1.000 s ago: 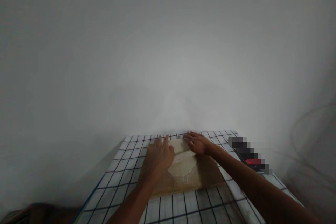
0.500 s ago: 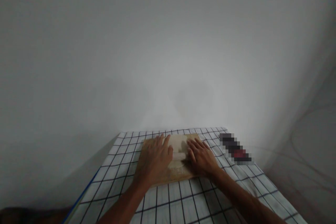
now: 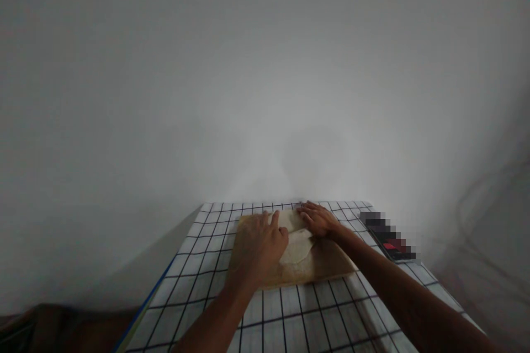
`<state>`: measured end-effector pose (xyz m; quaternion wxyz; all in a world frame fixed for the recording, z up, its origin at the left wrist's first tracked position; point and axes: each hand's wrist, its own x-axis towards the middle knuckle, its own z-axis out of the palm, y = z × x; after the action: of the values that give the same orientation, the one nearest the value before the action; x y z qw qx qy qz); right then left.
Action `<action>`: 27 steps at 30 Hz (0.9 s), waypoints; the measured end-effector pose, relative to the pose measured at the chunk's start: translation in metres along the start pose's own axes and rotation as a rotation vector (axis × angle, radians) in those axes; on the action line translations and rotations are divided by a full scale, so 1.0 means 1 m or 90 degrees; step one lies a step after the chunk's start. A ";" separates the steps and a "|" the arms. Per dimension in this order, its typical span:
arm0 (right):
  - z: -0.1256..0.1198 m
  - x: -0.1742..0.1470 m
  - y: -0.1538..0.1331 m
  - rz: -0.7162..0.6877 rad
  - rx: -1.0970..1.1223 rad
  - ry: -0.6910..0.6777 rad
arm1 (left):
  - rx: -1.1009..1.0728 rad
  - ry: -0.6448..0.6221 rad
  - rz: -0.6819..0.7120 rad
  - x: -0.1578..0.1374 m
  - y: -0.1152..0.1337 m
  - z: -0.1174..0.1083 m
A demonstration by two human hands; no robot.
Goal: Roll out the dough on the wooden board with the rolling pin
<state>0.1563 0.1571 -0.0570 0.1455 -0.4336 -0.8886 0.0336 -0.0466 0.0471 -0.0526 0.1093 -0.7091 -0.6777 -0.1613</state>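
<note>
A thin, pale sheet that looks like rolled-out dough (image 3: 296,253) lies on a wooden board (image 3: 292,278). Across it, between my hands, runs a pale bar-like band (image 3: 300,236); I cannot tell whether this is a rolling pin or a fold in the sheet. My left hand (image 3: 265,245) rests palm down over the left part, its fingers pointing forward and apart. Over the far right part, my right hand (image 3: 317,219) lies with fingers stretched forward and to the left. Both palms hide what is under them.
A white cloth with dark grid lines (image 3: 199,281) covers the table. Near its right edge lies a dark and red item (image 3: 389,237), blurred into blocks. A plain wall (image 3: 265,94) stands behind the table. Something dark brown (image 3: 62,328) shows at the lower left.
My right hand has moved forward, away from me, uncovering more of the board and sheet at the near right. The view has shifted, so the table appears slightly further right.
</note>
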 end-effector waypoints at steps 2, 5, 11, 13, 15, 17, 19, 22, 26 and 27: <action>0.000 0.015 0.003 -0.047 -0.002 -0.005 | 0.013 0.017 -0.020 0.006 -0.001 0.001; -0.006 0.026 0.000 -0.089 -0.012 -0.012 | 0.015 -0.008 -0.054 0.015 -0.005 0.002; -0.009 0.010 -0.008 -0.040 -0.019 0.008 | 0.025 0.017 -0.022 0.018 -0.008 -0.003; -0.006 0.000 -0.008 -0.020 -0.017 0.014 | 0.027 0.012 -0.014 0.018 -0.007 -0.004; -0.004 -0.011 -0.008 -0.006 -0.021 0.025 | 0.025 0.007 -0.016 0.017 -0.005 -0.001; -0.003 -0.022 -0.012 0.008 -0.028 0.042 | 0.018 0.018 -0.009 0.016 -0.002 0.003; -0.004 -0.033 -0.017 0.019 -0.029 0.063 | 0.013 0.033 0.004 0.013 0.001 0.005; -0.007 -0.052 -0.030 0.032 -0.011 0.095 | 0.013 0.045 0.023 0.004 0.003 0.003; -0.009 -0.075 -0.047 0.053 -0.003 0.140 | 0.007 0.068 0.094 -0.008 0.004 -0.006; -0.009 -0.079 -0.050 0.055 -0.005 0.147 | 0.002 0.070 0.103 -0.011 0.005 -0.009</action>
<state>0.1668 0.0637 -0.0576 0.2433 -0.4733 -0.8465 -0.0137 -0.0429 0.0335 -0.0486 0.1597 -0.7512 -0.6117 -0.1898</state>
